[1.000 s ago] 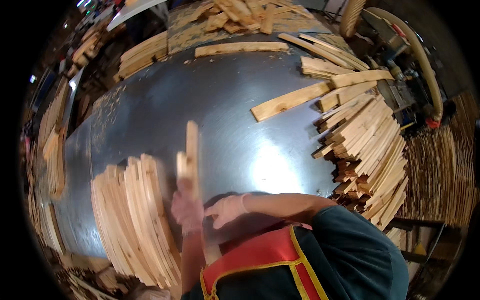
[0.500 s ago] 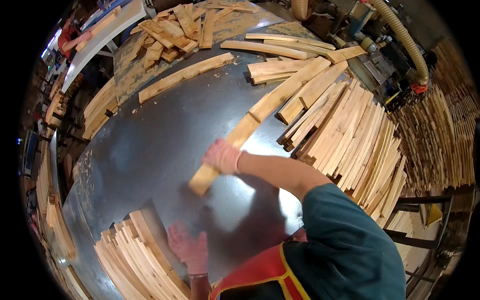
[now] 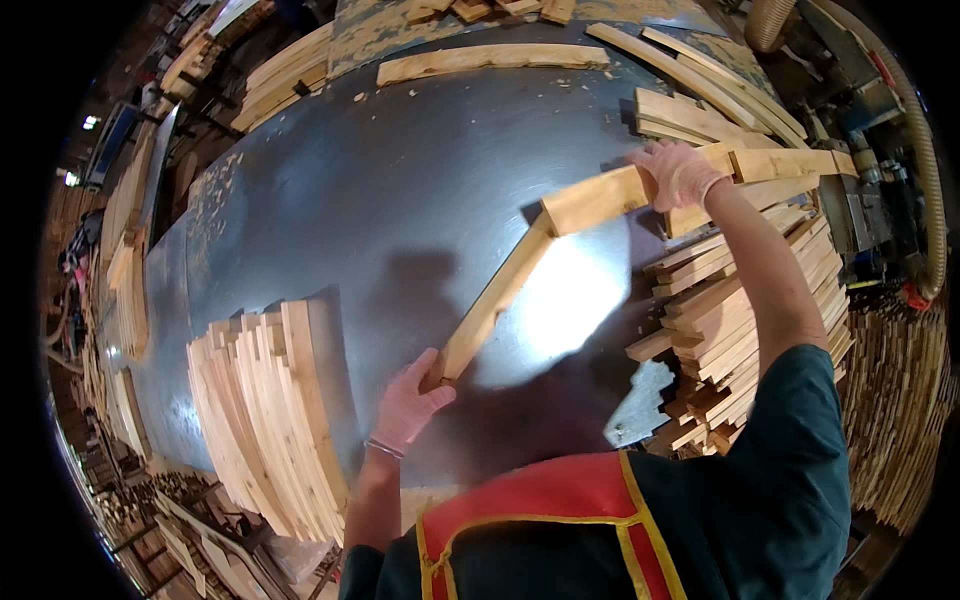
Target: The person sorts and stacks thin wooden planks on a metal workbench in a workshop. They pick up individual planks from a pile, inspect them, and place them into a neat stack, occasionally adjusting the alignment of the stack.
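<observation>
Two narrow wooden boards form an angle above the dark metal table. My left hand, in a pink glove, is closed round the near end of one board, which slants away to the right. That board's far end meets the left end of a second board; whether they touch I cannot tell. My right hand, gloved too, wraps over the second board from above, hiding part of it. To the left of my left hand, a row of boards stands packed side by side.
A large stack of boards lies at the right, more boards behind it. One lone board rests at the far side. A ribbed hose hangs by machinery at far right. A pale, ragged-edged patch shows near the right stack.
My right hand has moved from the near end of a board at mid-table to the far right. My left hand, open before, now grips a board's near end. The view has shifted.
</observation>
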Motion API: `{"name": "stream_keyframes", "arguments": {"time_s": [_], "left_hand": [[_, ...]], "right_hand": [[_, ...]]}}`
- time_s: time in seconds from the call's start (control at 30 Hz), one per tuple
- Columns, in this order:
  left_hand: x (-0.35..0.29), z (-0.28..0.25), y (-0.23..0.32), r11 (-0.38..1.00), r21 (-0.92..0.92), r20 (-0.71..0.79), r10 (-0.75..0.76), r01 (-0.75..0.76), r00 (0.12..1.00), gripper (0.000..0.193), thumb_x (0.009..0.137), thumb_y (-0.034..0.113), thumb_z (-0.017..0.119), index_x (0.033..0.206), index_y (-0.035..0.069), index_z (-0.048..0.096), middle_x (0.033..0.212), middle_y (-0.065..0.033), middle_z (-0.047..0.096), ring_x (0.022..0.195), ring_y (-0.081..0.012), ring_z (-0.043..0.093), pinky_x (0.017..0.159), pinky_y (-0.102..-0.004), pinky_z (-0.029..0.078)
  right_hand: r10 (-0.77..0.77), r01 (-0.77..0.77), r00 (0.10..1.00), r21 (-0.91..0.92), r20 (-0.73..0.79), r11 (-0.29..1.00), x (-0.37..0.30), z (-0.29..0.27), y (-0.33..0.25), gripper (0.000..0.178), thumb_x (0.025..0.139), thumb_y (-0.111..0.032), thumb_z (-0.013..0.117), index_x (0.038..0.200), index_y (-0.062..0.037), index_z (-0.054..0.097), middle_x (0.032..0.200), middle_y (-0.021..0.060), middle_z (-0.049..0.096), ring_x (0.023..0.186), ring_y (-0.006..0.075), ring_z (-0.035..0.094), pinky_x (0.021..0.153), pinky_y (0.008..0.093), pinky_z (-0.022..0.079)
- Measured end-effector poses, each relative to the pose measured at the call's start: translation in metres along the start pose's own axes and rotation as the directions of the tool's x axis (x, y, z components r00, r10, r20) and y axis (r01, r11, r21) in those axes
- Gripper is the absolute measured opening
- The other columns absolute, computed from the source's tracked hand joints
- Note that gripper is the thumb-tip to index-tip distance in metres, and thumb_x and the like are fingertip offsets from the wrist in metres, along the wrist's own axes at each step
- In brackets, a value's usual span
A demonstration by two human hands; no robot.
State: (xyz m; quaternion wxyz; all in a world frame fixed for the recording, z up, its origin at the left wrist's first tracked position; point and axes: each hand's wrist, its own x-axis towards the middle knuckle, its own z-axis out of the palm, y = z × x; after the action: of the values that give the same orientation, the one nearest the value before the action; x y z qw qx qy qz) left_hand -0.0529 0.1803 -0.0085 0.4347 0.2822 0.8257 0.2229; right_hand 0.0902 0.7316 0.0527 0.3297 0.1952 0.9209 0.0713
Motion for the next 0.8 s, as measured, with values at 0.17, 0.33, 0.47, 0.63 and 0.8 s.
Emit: {"name": "stream_keyframes", "arguments": {"time_s": [0.17,0.33,0.47,0.63,0.8], "left_hand": [[-0.035,0.018,-0.007,0.290,-0.913,0.321,0.078,0.287,0.944,0.077,0.087,0.022,0.084,0.154,0.005,0.050,0.124,-0.0142,0.071,0.107,-0.0248,0.071,0.092,-0.0353,0.057],[-0.061,0.015,0.002,0.679,-0.731,0.091,-0.002,0.069,0.996,0.077,0.089,0.023,0.079,0.156,0.004,0.047,0.130,-0.0141,0.070,0.113,-0.0216,0.068,0.099,-0.0331,0.054],[-0.084,-0.009,-0.013,0.890,-0.457,-0.088,-0.060,0.013,0.994,0.087,0.089,0.036,0.075,0.163,0.006,0.039,0.135,-0.0180,0.069,0.124,-0.0279,0.067,0.106,-0.0362,0.051],[-0.092,-0.023,-0.025,0.973,-0.210,-0.069,-0.107,0.091,0.992,0.090,0.088,0.044,0.077,0.159,0.003,0.041,0.139,-0.0203,0.064,0.128,-0.0357,0.064,0.110,-0.0425,0.049],[-0.079,0.006,-0.053,0.927,-0.086,-0.145,-0.374,0.365,0.916,0.095,0.079,0.047,0.081,0.157,0.006,0.044,0.148,-0.0204,0.056,0.128,-0.0356,0.064,0.109,-0.0456,0.053]], "right_hand": [[-0.146,0.263,0.907,0.261,-0.396,0.929,-0.031,-0.085,-0.062,0.099,0.074,-0.045,0.084,0.159,-0.0138,0.044,0.136,0.0188,0.063,0.127,0.0395,0.061,0.109,0.0460,0.050],[-0.145,0.487,0.866,0.872,-0.478,0.035,-0.040,-0.109,-0.159,0.093,0.084,-0.052,0.084,0.155,-0.0059,0.047,0.126,0.0087,0.066,0.115,0.0240,0.062,0.101,0.0373,0.051],[-0.073,0.121,0.985,0.929,-0.156,-0.350,-0.019,-0.041,-0.270,0.060,0.095,-0.055,0.072,0.130,-0.0062,0.068,0.102,0.0029,0.070,0.091,0.0139,0.065,0.081,0.0340,0.055],[-0.137,-0.118,0.986,0.971,0.091,-0.208,-0.039,-0.010,-0.429,0.061,0.100,-0.062,0.063,0.121,-0.0045,0.067,0.090,0.0056,0.071,0.074,0.0185,0.066,0.067,0.0341,0.054],[-0.305,-0.042,0.951,0.999,0.041,0.002,-0.071,-0.002,-0.494,0.071,0.099,-0.061,0.067,0.137,-0.0018,0.061,0.092,0.0047,0.070,0.071,0.0163,0.064,0.065,0.0298,0.053]]}}
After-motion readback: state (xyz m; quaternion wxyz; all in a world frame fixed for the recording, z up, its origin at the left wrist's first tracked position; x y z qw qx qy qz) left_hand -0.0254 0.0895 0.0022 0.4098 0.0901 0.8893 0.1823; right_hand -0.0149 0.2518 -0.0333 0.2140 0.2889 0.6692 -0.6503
